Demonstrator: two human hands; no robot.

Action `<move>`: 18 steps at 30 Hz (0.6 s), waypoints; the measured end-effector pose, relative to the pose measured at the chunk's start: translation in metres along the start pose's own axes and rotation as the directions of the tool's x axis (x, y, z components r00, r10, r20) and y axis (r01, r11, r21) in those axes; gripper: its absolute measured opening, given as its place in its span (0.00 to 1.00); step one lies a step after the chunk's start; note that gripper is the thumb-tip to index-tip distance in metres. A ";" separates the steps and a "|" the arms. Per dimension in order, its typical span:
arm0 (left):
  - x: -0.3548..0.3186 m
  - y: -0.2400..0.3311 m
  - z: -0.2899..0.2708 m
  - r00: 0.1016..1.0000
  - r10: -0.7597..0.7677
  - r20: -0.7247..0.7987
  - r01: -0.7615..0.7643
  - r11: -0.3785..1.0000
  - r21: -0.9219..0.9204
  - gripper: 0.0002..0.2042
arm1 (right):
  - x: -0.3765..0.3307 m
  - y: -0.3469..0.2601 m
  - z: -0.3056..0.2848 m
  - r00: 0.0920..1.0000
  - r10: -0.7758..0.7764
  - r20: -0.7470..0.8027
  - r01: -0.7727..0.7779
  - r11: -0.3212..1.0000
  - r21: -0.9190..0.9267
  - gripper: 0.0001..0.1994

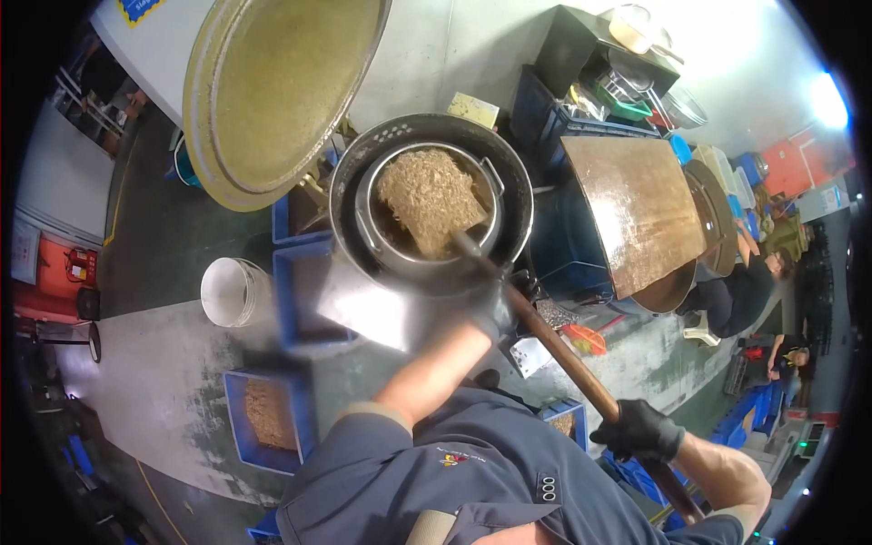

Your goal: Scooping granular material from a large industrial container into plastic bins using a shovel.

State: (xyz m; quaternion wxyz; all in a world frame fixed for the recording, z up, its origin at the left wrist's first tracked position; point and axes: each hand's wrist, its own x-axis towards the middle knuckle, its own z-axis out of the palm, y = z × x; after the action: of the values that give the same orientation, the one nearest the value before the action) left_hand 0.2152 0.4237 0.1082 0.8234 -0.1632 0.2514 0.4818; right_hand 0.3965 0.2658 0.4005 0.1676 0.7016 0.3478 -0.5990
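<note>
A long wooden-handled shovel (563, 354) runs from lower right up to a metal pot (367, 238). Its blade end carries, or lies under, a heap of light brown shredded material (427, 191); the heap hides most of the blade. My left hand (495, 313), in a dark glove and slightly blurred, grips the shaft low down, close to the pot's near side. Further back along the handle, my right hand (640, 430) is closed round it in a black glove. The two-handled pot sits inside a larger dark vessel with a perforated rim (518, 173).
A big round yellowish lid (291, 91) stands raised at upper left. Blue crates (300, 300) and a white bucket (232, 291) are to the left; one blue crate (236, 409) holds brown material. Right of the pot, a brown board (636, 209) covers a vessel. Another person (740, 286) works beyond.
</note>
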 end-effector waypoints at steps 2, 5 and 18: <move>0.010 0.000 -0.015 1.000 -0.027 0.012 0.027 0.999 0.045 0.13 | -0.001 0.002 0.002 1.000 0.004 -0.016 -0.004 1.000 -0.001 0.12; 0.010 0.008 -0.008 0.998 -0.042 0.056 0.044 0.999 -0.027 0.12 | 0.004 0.006 0.004 1.000 -0.003 -0.002 0.003 1.000 -0.031 0.12; 0.011 -0.004 -0.022 0.995 -0.059 -0.078 0.058 0.998 -0.011 0.10 | -0.002 0.035 0.027 1.000 -0.002 -0.024 0.003 0.999 0.043 0.13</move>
State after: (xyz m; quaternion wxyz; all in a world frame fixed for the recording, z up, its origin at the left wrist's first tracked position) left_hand 0.2172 0.4184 0.0837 0.8261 -0.1928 0.2763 0.4517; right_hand 0.4013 0.2235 0.3898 0.1473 0.7116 0.3377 -0.5982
